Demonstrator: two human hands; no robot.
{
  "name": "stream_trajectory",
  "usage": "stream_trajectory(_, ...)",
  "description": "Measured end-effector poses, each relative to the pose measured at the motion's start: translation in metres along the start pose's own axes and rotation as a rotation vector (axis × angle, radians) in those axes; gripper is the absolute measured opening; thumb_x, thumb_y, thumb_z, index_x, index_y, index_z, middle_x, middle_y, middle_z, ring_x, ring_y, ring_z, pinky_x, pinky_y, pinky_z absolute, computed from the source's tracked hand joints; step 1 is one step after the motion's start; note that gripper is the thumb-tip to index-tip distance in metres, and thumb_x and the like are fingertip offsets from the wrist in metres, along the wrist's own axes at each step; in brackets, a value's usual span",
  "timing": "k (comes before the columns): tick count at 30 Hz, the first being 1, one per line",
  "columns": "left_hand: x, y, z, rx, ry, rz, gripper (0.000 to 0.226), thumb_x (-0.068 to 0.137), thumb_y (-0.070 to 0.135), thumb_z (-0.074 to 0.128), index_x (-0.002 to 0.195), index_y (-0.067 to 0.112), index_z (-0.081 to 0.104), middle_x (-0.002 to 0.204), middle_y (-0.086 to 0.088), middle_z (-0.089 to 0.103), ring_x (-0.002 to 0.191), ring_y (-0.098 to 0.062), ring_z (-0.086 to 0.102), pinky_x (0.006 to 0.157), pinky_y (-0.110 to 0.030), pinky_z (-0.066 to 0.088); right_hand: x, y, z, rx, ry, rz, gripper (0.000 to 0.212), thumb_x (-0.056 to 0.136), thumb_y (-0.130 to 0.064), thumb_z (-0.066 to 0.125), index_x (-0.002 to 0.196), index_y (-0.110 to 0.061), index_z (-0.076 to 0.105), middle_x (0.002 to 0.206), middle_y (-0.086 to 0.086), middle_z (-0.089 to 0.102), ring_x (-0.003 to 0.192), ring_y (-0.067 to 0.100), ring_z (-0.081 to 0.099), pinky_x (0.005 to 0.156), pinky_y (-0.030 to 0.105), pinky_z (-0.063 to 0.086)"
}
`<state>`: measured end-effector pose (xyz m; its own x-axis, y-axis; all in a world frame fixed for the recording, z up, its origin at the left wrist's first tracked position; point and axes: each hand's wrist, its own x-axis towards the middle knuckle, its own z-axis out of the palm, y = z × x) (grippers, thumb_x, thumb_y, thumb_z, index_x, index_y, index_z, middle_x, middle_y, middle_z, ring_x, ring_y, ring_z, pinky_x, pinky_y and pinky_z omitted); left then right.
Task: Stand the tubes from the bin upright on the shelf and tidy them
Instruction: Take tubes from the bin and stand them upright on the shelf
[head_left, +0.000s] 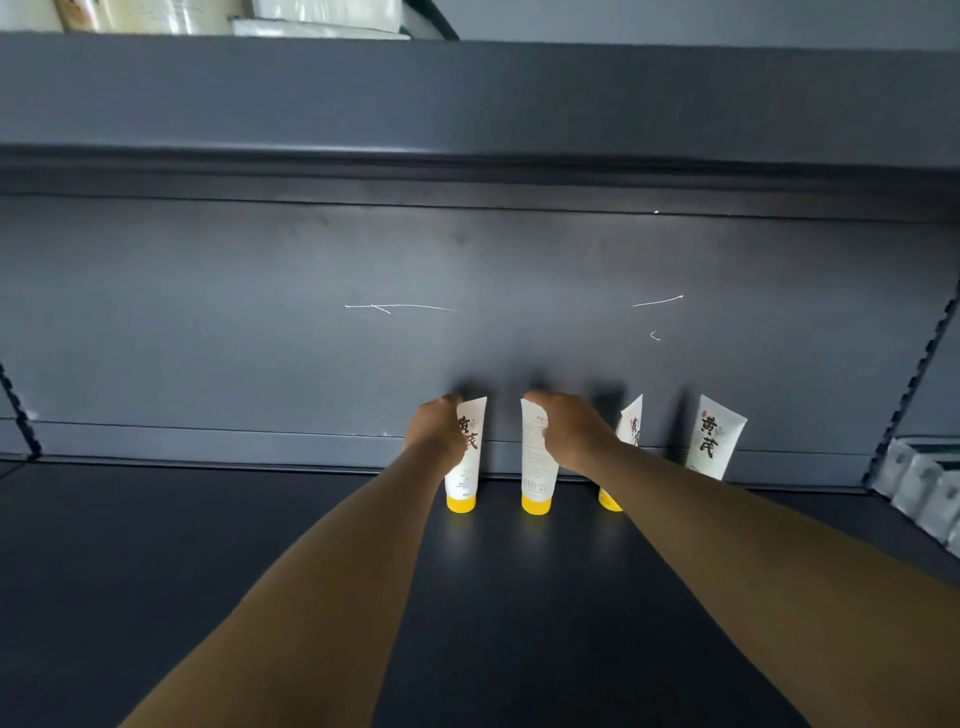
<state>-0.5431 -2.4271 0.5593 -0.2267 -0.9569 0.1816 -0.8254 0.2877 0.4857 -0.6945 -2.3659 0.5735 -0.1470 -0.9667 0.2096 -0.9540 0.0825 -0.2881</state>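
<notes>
Both arms reach to the back of the dark shelf (519, 597). The left hand (439, 434) has its fingers curled round the upper body of the left tube (467, 457), which stands on its yellow cap with the printed front facing out. The right hand (571, 431) grips the middle tube (537, 467) near its crimped top; this one also stands cap-down, but its small-print back faces out.

Beyond the right hand's knuckles, on the outer side, a third tube (631, 423) leans slightly and is partly hidden by the forearm. A fourth tube (714, 439) stands further out again, apart from the others, tilted against the back panel (467, 291). The bin is not in view.

Handling judgement: the tubes appear light, with soft squeezable walls and a stiff flat crimp at the top. The hard cap is the only stable foot, and it is narrow, so a tube will likely tip at a slight knock. Take hold at the upper body just under the crimp, with light pressure, and steer from there. The middle tube probably needs turning so its front faces out; the two outer tubes probably need straightening.
</notes>
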Motion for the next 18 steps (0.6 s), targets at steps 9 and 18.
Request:
stream_trajectory(9,-0.008,0.004,-0.019,0.188,-0.015,0.064,0.049,0.085,0.002,0.058,0.132,0.013,0.044,0.125,-0.013,0.049,0.115,-0.032,0.052,0.091,-0.037,0.047,-0.002,-0.005,-0.008,-0.182,0.008,-0.027,0.047,0.089,-0.002,0.05,0.135,-0.01,0.042,0.135,0.013,0.046,0.122,0.033,0.045,0.102,0.033,0.036)
stream_trajectory(18,-0.059,0.019,-0.044,0.504,0.028,0.258,0.068,0.082,0.027,0.067,0.14,0.019,0.031,0.137,-0.008,0.034,0.129,-0.026,0.032,0.1,-0.033,0.036,-0.052,-0.017,-0.044,-0.284,-0.004,-0.118,0.07,0.079,-0.038,0.067,0.139,-0.018,0.037,0.137,0.006,0.041,0.132,0.026,0.028,0.106,0.036,0.035)
